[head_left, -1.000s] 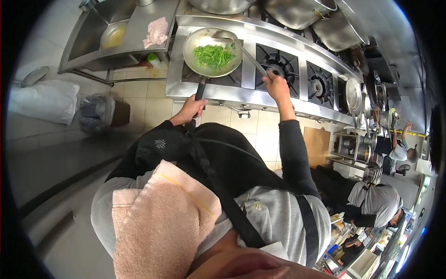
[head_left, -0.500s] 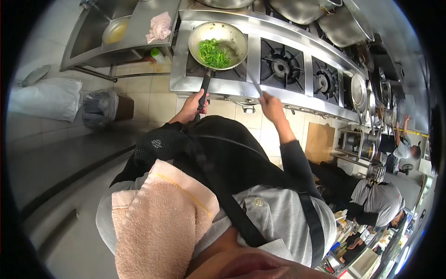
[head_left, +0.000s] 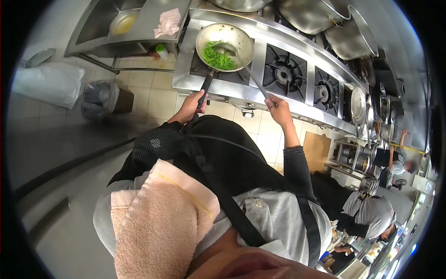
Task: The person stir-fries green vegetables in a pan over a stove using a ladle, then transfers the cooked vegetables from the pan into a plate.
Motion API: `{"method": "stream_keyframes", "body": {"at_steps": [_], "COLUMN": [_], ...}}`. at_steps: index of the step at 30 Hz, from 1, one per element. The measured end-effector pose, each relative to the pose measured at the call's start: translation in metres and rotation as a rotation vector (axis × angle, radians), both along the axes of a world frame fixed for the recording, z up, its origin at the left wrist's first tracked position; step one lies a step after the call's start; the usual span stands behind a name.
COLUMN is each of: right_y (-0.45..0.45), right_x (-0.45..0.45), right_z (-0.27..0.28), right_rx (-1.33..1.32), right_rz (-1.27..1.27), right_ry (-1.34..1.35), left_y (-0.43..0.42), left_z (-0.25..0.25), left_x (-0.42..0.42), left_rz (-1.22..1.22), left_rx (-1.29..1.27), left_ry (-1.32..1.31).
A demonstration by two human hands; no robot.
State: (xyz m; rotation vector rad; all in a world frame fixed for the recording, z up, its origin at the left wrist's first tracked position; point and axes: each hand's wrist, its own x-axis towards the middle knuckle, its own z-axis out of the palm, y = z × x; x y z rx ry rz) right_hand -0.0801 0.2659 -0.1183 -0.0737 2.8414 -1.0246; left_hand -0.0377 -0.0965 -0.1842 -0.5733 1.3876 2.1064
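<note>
My left hand [head_left: 188, 108] is closed around the black handle of a frying pan [head_left: 242, 39], which sits over the left burner of the stove. Chopped green vegetables [head_left: 218, 59] lie in the left and lower part of the pan. In my right hand [head_left: 278, 110] is the long metal handle of a ladle [head_left: 258, 83]. Its rounded head rests in the pan against the greens, partly hidden among them.
Two bare burners [head_left: 283, 74] stand right of the pan, with big metal pots [head_left: 349, 39] behind. A sink counter [head_left: 144, 32] holds a pink cloth [head_left: 168, 23]. A trash bin [head_left: 100, 100] is on the left. Other people [head_left: 371, 214] work on the right.
My right hand has shifted slightly right and down. The ladle's head has come into view over the greens, which are gathered a little differently. My left hand keeps its hold.
</note>
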Motion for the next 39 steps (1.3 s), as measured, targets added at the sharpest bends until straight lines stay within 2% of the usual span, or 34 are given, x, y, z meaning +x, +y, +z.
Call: {"method": "stream_keyframes", "body": {"at_steps": [1, 4, 6, 8, 10, 11, 13, 16, 17, 18, 20, 22, 24, 27, 30, 33, 35, 38, 39], "right_y": [0.0, -0.025, -0.053, -0.062, -0.054, -0.039, -0.002, 0.009, 0.012, 0.013, 0.025, 0.025, 0.029, 0.009, 0.005, 0.019, 0.023, 0.026, 0.017], "right_x": [0.001, -0.043, -0.06, -0.056, -0.031, -0.02, -0.012, -0.009, -0.013, -0.016, -0.018, -0.016, -0.024, -0.037, -0.05, -0.045, -0.036, -0.036, -0.038], "right_z": [-0.002, -0.018, -0.036, -0.04, -0.006, 0.006, 0.019, 0.04, 0.048, 0.069, 0.107, 0.153, 0.161, 0.158, 0.143, 0.163, 0.186, 0.213, 0.22], "right_rx": [-0.019, 0.173, 0.105, 0.136, 0.124, 0.218, 0.388, 0.548, 0.498, 0.41, 0.3, 0.399, 0.514, 0.623, 0.575, 0.506, 0.494, 0.623, 0.661], "right_rz": [-0.04, 0.011, 0.009, 0.099, 0.214, 0.223, 0.142, 0.033, 0.011, -0.012, 0.023, 0.06, 0.136, 0.136, 0.037, 0.057, 0.068, 0.121, 0.126], "right_ry": [-0.048, 0.134, 0.198, 0.123, 0.063, 0.06, 0.145, 0.219, 0.232, 0.13, 0.056, -0.089, -0.194, -0.139, -0.095, -0.047, -0.038, -0.124, -0.134], "left_y": [0.002, 0.001, 0.0, -0.002, -0.001, 0.0, 0.0, -0.001, -0.004, -0.005, -0.011, -0.008, -0.012, -0.014, -0.001, -0.002, -0.006, -0.007, -0.008], "left_z": [-0.001, -0.005, -0.01, -0.011, -0.003, -0.004, -0.01, -0.001, -0.008, -0.008, -0.013, 0.006, 0.019, 0.029, 0.038, -0.004, -0.015, 0.036, 0.033], "left_x": [0.002, -0.001, 0.0, 0.0, -0.002, -0.006, -0.016, -0.048, -0.057, -0.057, -0.043, -0.014, -0.004, -0.016, -0.012, 0.018, 0.018, -0.017, -0.032], "left_rz": [-0.003, -0.04, -0.078, -0.072, -0.035, -0.023, 0.001, -0.084, -0.114, -0.106, -0.339, -0.303, -0.301, -0.266, -0.258, -0.202, -0.174, -0.253, -0.26], "left_rx": [0.001, -0.015, -0.028, -0.025, -0.006, 0.022, 0.08, -0.074, -0.057, 0.013, -0.193, -0.239, -0.264, -0.276, -0.374, -0.319, -0.282, -0.298, -0.27], "left_ry": [0.019, 0.085, 0.13, 0.081, 0.024, 0.011, -0.023, 0.055, 0.029, 0.006, 0.083, 0.077, 0.06, 0.082, 0.177, 0.261, 0.284, 0.167, 0.212]}}
